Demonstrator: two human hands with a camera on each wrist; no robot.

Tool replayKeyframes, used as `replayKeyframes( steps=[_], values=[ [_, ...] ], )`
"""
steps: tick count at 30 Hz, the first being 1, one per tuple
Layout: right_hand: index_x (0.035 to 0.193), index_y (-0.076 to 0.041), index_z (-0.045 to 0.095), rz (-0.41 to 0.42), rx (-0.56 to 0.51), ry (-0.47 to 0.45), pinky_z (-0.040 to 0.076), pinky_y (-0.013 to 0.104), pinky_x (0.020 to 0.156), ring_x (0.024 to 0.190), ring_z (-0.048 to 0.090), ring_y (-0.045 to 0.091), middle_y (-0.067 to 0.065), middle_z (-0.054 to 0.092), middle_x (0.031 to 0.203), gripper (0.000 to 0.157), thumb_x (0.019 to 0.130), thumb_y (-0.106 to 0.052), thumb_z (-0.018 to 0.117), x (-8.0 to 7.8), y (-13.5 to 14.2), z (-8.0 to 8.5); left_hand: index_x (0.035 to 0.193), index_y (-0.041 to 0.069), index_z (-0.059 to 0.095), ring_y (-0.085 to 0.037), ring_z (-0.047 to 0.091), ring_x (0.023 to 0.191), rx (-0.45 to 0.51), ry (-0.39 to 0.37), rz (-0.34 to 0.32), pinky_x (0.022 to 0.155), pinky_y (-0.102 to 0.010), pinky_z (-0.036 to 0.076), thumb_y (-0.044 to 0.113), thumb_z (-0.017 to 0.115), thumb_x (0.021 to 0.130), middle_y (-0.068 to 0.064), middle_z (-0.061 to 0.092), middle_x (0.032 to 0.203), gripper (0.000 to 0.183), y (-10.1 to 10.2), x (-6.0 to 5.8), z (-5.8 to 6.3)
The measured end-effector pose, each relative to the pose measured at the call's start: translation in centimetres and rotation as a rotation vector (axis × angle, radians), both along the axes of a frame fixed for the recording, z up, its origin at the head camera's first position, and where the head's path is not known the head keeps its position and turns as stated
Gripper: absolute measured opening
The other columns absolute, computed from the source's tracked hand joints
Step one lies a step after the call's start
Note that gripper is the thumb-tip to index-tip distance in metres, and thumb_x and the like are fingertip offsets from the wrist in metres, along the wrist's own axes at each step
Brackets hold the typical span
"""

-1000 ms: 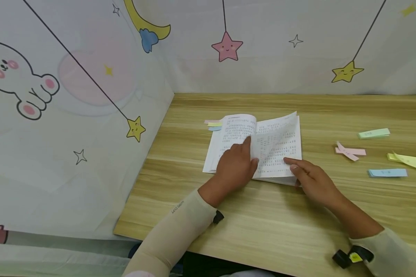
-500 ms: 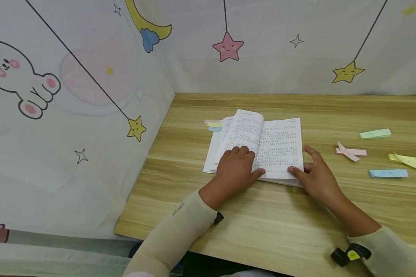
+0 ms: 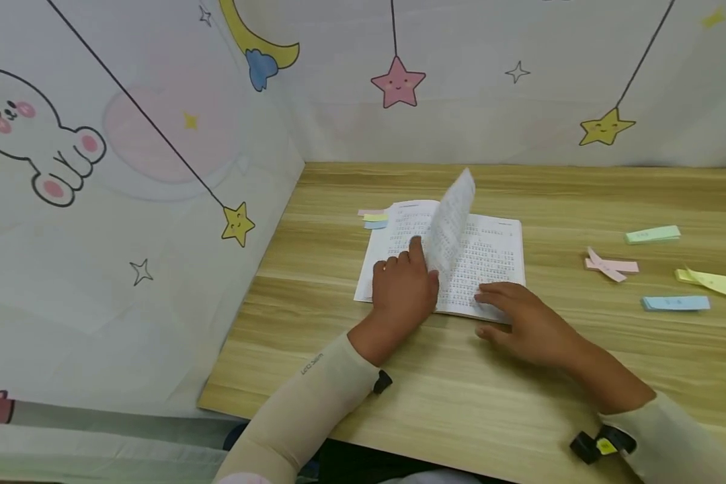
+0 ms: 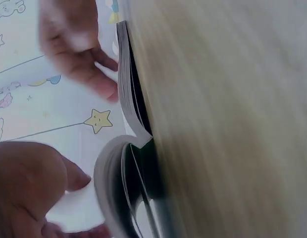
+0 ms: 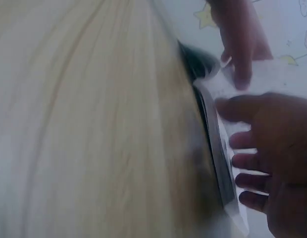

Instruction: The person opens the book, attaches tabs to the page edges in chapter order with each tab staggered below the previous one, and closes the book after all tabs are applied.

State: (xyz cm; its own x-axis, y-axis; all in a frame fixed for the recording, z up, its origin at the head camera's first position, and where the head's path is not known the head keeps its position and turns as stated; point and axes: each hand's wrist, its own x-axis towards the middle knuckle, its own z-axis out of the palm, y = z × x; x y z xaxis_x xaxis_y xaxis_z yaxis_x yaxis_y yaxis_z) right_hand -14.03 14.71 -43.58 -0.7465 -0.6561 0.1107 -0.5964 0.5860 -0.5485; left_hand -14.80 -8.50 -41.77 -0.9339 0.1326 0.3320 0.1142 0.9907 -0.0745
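An open book (image 3: 496,252) with printed text lies on the table, one leaf (image 3: 454,218) standing up near the spine. My left hand (image 3: 402,282) rests on the left page, its index finger extended and its thumb beside the raised leaf. Over the lower right page is my right hand (image 3: 529,326), fingers loosely extended and holding nothing. In the left wrist view, the thick page block (image 4: 126,79) shows edge-on. My right hand's fingers are spread beside the book in the right wrist view. Pink, yellow and blue tabs (image 3: 374,218) stick out from the book's left edge.
To the right on the wooden table (image 3: 460,390) lie paper strip pads: green (image 3: 652,234), pink (image 3: 624,266), yellow (image 3: 709,282) and blue (image 3: 675,304). A printed cloth backdrop (image 3: 460,134) borders the table at the back and left.
Pages have been turned leftward, and another leaf now stands raised. My right hand has shifted from the book's right edge leftward over the page. The left hand has stayed on the left page.
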Motion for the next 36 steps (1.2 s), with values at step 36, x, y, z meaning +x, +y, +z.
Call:
replayKeyframes(
  steps=[36],
  values=[
    [0.095, -0.014, 0.065, -0.184, 0.131, 0.153, 0.043, 0.047, 0.081, 0.104, 0.052, 0.027, 0.005, 0.061, 0.104, 0.029, 0.077, -0.035, 0.076, -0.6, 1.7, -0.1, 0.148, 0.008, 0.017, -0.030, 0.056, 0.103, 0.082, 0.059, -0.082, 0.083, -0.046, 0.044, 0.036, 0.057, 0.089, -0.016, 0.057, 0.116, 0.076, 0.3, -0.2, 0.1]
  ],
)
